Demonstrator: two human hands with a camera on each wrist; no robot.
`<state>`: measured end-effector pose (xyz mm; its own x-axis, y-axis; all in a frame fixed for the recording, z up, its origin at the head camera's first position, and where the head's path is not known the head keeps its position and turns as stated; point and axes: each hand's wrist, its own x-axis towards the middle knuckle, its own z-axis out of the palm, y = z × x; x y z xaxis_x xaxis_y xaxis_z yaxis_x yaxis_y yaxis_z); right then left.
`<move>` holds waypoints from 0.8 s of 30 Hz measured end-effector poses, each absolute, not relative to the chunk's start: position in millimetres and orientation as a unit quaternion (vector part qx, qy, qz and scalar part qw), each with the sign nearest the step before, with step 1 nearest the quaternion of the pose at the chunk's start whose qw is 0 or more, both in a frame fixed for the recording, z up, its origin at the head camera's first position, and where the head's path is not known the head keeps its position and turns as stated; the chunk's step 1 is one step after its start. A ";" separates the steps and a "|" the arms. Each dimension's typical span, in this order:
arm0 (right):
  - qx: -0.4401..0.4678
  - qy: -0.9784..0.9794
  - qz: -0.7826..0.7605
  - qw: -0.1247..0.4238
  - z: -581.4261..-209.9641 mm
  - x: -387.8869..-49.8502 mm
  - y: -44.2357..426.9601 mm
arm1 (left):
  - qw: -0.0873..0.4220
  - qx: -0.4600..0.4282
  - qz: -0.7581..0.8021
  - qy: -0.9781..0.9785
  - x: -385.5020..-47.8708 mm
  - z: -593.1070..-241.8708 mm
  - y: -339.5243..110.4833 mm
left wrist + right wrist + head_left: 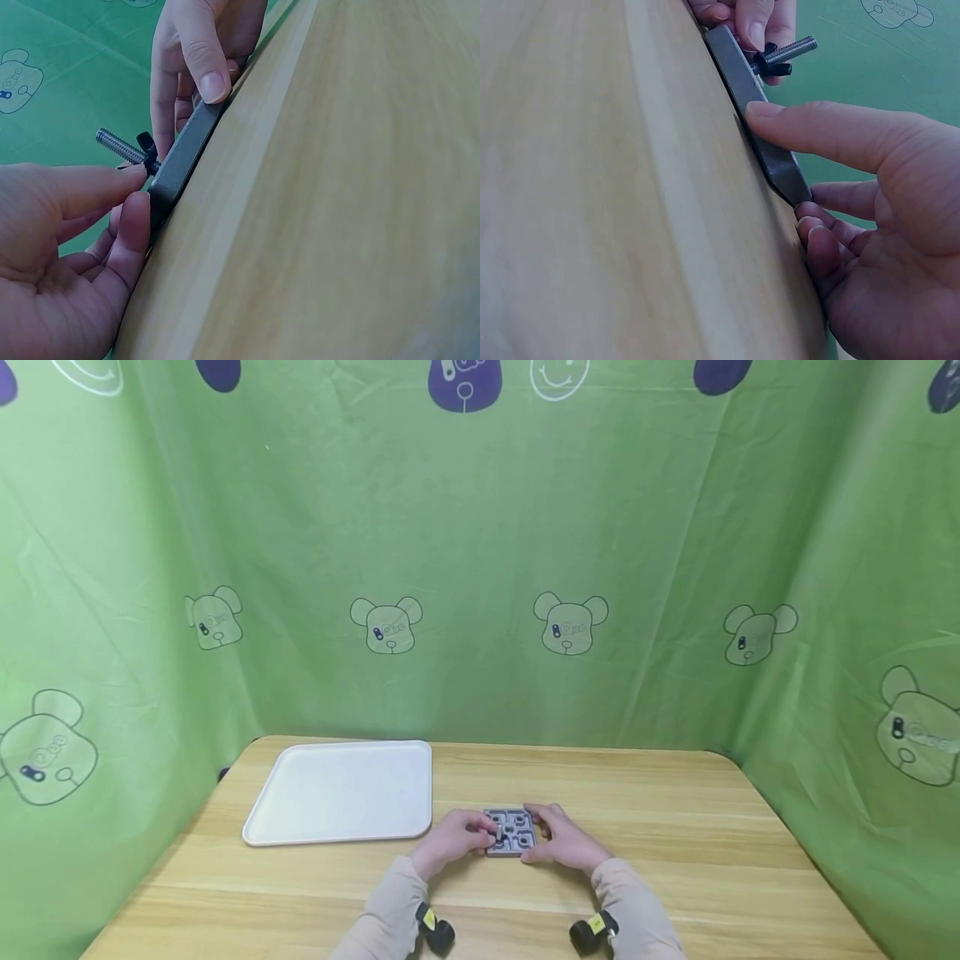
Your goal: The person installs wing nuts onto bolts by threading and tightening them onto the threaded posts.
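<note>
A square grey metal plate (522, 832) with recesses and holes lies on the table between both hands. From its left part a threaded bolt (118, 145) sticks up, with a black wing nut (147, 142) low on it, close to the plate. My left hand (450, 841) pinches the wing nut between thumb and index finger; its other fingers are partly hidden behind the plate's edge. My right hand (566, 842) grips the plate's right side, the thumb (769, 112) on the near edge and the fingers at the far corner.
To the left on the wooden table (645, 802) lies a white rectangular tray (345, 793). Green curtains (480, 693) with bear prints stand behind the table and along both sides. Each sleeve carries a small black wrist camera (438, 935).
</note>
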<state>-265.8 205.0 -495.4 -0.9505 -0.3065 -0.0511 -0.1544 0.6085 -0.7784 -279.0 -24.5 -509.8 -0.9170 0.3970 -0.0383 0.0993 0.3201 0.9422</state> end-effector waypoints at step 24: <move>-0.127 0.889 -0.431 0.089 -495.4 -264.4 205.3 | 0.132 0.151 0.582 0.788 -276.3 -506.7 -24.0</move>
<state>-264.4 205.3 -495.4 -0.9520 -0.3022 -0.0480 -0.1493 0.5956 -0.7892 -276.3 -24.0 -506.7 -0.9194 0.3918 -0.0330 0.0841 0.2780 0.9569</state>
